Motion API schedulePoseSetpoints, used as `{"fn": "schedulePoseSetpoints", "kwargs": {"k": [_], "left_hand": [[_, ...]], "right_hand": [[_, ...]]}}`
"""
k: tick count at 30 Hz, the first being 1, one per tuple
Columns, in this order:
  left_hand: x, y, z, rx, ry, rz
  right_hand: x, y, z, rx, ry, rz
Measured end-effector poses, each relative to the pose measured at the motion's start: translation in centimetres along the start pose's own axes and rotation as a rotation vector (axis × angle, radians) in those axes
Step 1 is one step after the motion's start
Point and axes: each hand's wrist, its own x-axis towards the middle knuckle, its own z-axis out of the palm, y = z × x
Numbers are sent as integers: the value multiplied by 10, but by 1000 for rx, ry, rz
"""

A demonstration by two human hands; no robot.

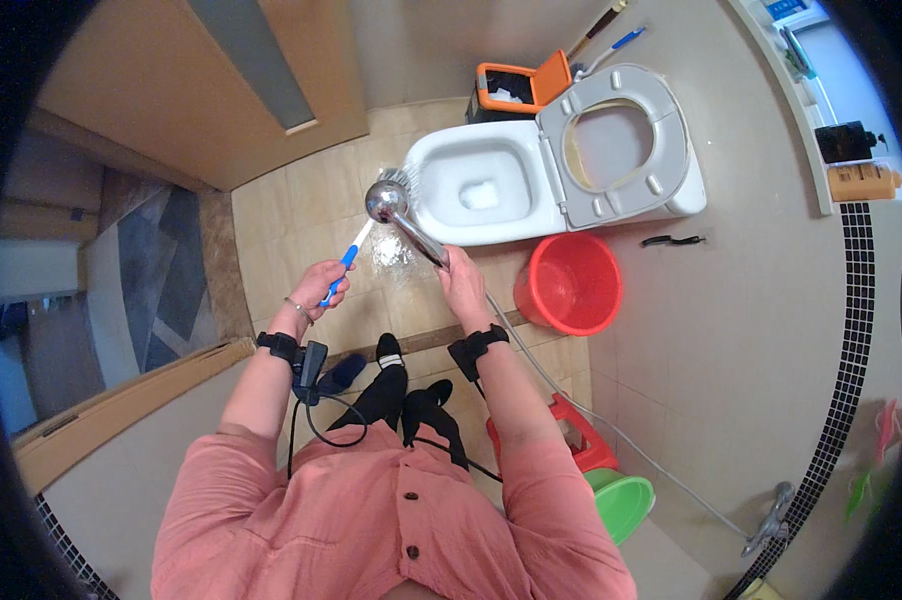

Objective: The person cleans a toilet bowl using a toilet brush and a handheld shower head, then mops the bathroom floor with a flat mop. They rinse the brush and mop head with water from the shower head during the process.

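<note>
My left hand grips the blue handle of a toilet brush. The brush's white stem runs up behind the shower head, and its bristles show just beyond, close to the front of the toilet bowl. In my right hand is the chrome handle of a shower head, held above the brush. Water sprays around the bristles and wets the floor tiles. The toilet seat is raised, and some water lies in the bowl.
A red bucket stands right of the toilet. The shower hose runs to a wall tap. Nearer me are a red plastic stool and a green basin. An orange-rimmed bin stands behind the toilet; a door is at left.
</note>
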Motion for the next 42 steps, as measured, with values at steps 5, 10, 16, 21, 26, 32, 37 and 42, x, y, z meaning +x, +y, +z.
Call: {"fn": "schedulePoseSetpoints", "kwargs": {"k": [5, 10, 16, 21, 26, 32, 37, 42], "left_hand": [[14, 8, 35, 128, -40, -22], [24, 4, 67, 193, -111, -77], [21, -14, 109, 319, -128, -121], [17, -28, 161, 396, -191, -140], [27, -37, 234, 581, -206, -120], [46, -56, 339, 652, -198, -47], [69, -66, 406, 605, -229, -133], [104, -74, 457, 436, -468, -159]], "right_hand": [[-14, 18, -22, -17, 48, 116], [-69, 67, -70, -158, 157, 239], [-157, 130, -141, -52, 342, 477], [-227, 169, -190, 5, 490, 608], [-272, 193, -239, 26, 558, 615], [-302, 201, -292, 85, 627, 662], [-313, 206, -324, 75, 684, 626], [-307, 219, -346, 191, 646, 669]]}}
